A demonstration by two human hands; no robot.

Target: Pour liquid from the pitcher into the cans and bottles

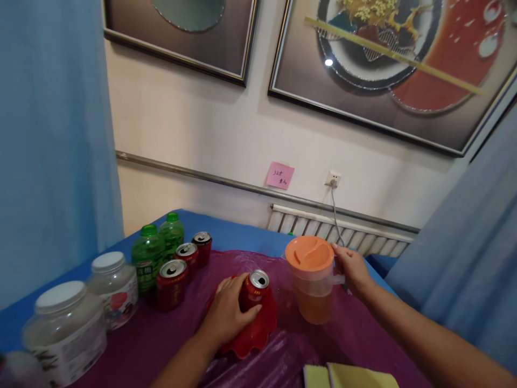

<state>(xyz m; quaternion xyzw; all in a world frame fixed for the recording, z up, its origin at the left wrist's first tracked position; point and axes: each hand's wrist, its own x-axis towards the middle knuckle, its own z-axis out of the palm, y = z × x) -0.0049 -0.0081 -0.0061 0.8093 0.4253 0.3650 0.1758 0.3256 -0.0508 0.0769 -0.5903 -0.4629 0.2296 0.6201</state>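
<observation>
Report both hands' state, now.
Left hand: closed around a red can.
Right hand: closed, holding the orange-lidded pitcher by its handle.

Here's the left hand [226, 310], bare, between six and seven o'clock; right hand [354, 270] at four, bare too, forearms [428, 325] uncovered!

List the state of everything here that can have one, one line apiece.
Held can: opened, in the left hand.
Pitcher: lid on, part full, handle in the right hand.
Nearest standing can: upright, opened.
Middle standing can: upright, opened.
Farthest standing can: upright, opening unclear.
Near jar: lid on.
Far jar: lid on.
Plug: in its socket.
</observation>
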